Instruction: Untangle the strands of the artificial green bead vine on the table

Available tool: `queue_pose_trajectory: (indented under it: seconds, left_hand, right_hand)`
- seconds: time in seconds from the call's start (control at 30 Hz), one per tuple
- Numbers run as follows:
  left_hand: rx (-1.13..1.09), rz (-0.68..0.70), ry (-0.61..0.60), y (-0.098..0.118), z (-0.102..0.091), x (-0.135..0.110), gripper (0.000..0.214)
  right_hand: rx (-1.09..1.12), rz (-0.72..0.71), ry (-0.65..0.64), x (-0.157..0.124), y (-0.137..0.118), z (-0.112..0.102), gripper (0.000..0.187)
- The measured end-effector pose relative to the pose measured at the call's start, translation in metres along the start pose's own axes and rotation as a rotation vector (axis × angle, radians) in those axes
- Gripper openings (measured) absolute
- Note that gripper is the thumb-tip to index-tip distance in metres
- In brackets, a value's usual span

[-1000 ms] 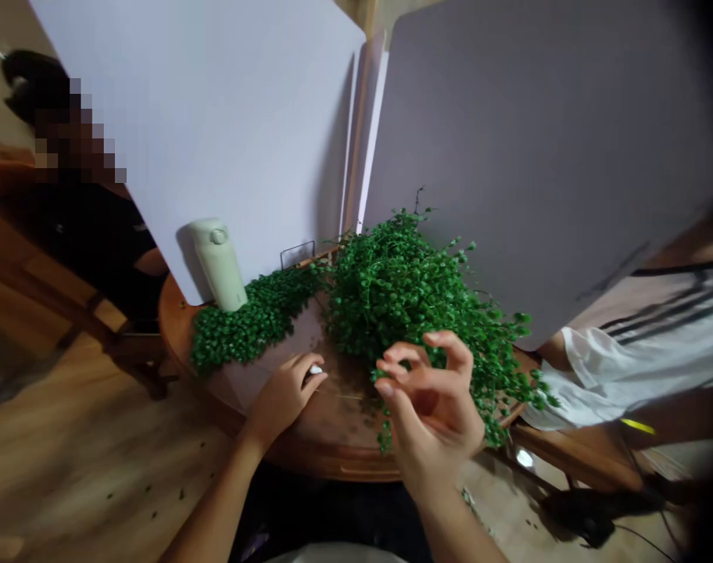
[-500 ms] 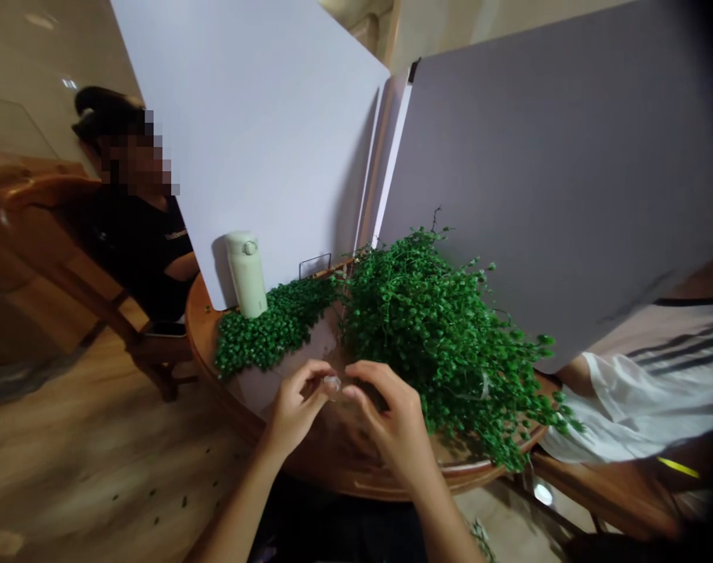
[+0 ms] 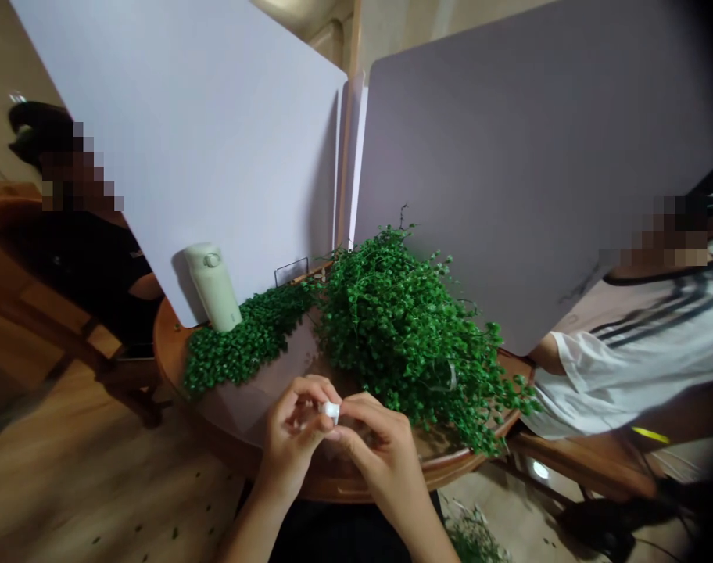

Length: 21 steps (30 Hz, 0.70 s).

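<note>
Hands: the left hand (image 3: pixel 292 434) and right hand (image 3: pixel 380 453) are together, low over the near table edge, with fingers curled and clamped on one small object between them.

Held object: a small white piece (image 3: pixel 331 410), smooth and blocky, pinched between the fingertips of both hands. Its exact kind is too small to tell.

Table: a round wooden table (image 3: pixel 172 352) with a glossy, warm brown top and a curved rim.

Foliage: a dense artificial-looking vine mound (image 3: pixel 403 336) of tiny round green leaves on wiry stems spills over the table just right of the hands. A lower, tightly packed green strip (image 3: pixel 245 336) runs left from it.

Bottle: a pale green flask (image 3: pixel 213 285), smooth and cylindrical, stands behind the strip.

Boards: a white board (image 3: pixel 180 148) and a grey board (image 3: pixel 526 164), both flat and matte, stand upright at the table's far side, meeting in a V.

People: a seated person in black (image 3: pixel 80 258) is at left, and a person in a white striped top (image 3: pixel 626 367) is at right.

Floor: light wood planks (image 3: pixel 98 446) scattered with green leaf bits.
</note>
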<state>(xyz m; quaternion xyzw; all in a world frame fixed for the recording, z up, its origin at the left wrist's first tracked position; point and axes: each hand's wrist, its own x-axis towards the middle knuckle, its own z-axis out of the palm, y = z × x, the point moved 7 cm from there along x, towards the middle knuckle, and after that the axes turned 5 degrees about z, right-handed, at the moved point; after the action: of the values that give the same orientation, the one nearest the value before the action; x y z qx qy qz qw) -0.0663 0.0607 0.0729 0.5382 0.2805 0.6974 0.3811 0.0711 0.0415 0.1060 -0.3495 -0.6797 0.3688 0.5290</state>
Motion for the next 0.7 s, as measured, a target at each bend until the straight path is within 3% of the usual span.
queue_pose_trajectory:
  seconds: [0.13,0.23,0.33,0.47,0.7]
  left_hand:
    - [-0.047,0.027,-0.056,-0.002,0.007,-0.001,0.039]
    - [0.017,0.028,-0.067,-0.015,-0.003,0.001,0.048]
    - [0.292,-0.018,-0.052,-0.036,-0.025,0.004,0.052]
    - [0.671,-0.176,-0.098,-0.055,-0.042,0.004,0.039]
    - [0.69,-0.03,-0.292,-0.048,-0.017,0.003,0.018]
  right_hand:
    - [0.029,-0.019,0.029,-0.001,-0.001,-0.008,0.009]
    - [-0.002,-0.056,0.059,-0.003,-0.007,-0.018,0.005]
    - [-0.077,-0.157,0.065,-0.007,-0.022,-0.029,0.006]
    - [-0.229,-0.349,0.058,-0.014,-0.048,-0.039,0.019]
    - [-0.394,-0.459,0.047,-0.025,-0.086,-0.054,0.038]
